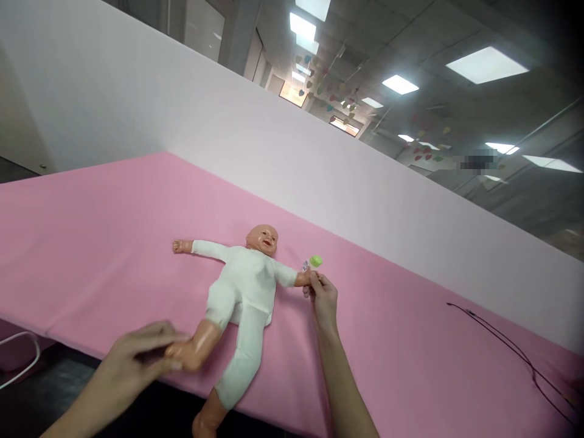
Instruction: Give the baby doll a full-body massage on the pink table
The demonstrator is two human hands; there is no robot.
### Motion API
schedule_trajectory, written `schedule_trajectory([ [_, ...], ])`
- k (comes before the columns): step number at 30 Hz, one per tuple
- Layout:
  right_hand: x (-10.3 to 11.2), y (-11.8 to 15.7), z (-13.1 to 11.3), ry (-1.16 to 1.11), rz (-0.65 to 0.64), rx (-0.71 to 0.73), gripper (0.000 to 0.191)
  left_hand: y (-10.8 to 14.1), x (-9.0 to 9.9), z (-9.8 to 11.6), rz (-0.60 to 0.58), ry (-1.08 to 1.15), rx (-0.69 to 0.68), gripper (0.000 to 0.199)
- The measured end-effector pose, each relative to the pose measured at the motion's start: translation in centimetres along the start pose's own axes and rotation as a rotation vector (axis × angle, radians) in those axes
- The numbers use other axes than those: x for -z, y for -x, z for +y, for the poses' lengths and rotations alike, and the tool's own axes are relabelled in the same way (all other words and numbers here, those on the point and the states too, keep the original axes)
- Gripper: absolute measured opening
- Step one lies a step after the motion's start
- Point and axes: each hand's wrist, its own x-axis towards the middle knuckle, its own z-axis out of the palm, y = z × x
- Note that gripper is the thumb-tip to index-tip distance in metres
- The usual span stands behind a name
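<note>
A baby doll (250,277) in a white cloth suit lies on its back on the pink table cover (374,340), head away from me. My left hand (141,353), slightly blurred, grips the doll's bare foot on the left side between thumb and fingers. The doll's hand on the right side is pinched by my right hand (322,295). Just beyond those fingers are a light green round object (316,261) and a small white and purple piece (305,266), whose kinds I cannot make out. The doll's other arm stretches out to the left, and its other foot reaches past the table's near edge.
A white partition (292,164) rises behind the table. Thin black cables (497,340) lie on the cover at the right. A white cable (27,359) loops below the left edge. The near table edge (73,344) runs beneath my left hand.
</note>
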Motion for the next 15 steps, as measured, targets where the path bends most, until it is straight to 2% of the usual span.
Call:
schedule_trajectory([
  [2, -2.2, 1.8, -1.2, 0.135, -0.215, 0.044, 0.039, -4.3, -1.0, 1.8, 0.063, 0.037, -0.009, 0.028],
  [4, -4.2, 3.4, -1.4, 0.254, -0.395, 0.061, 0.037, -8.3, -2.3, 2.7, 0.080, 0.068, -0.011, 0.036],
  [6, -5.3, 4.1, -1.1, 0.311, -0.470, 0.062, 0.038, -11.2, -3.5, 2.8, 0.046, 0.139, 0.011, 0.044],
  [8, -5.1, 3.6, -0.9, 0.295, -0.446, 0.046, 0.040, -12.3, -4.1, 2.6, 0.022, 0.170, 0.026, 0.047],
  [11, -2.3, 0.8, -0.9, 0.204, -0.255, 0.008, 0.046, -10.4, -3.1, 2.1, 0.058, 0.105, 0.024, 0.044],
  [13, 0.4, -1.3, -0.1, 0.151, -0.067, -0.007, 0.048, -7.1, -1.5, 1.5, 0.097, 0.050, 0.026, 0.040],
  [15, 3.0, -2.8, 1.7, 0.136, 0.048, -0.063, 0.049, -3.0, 0.2, 0.3, 0.093, 0.012, 0.050, 0.037],
])
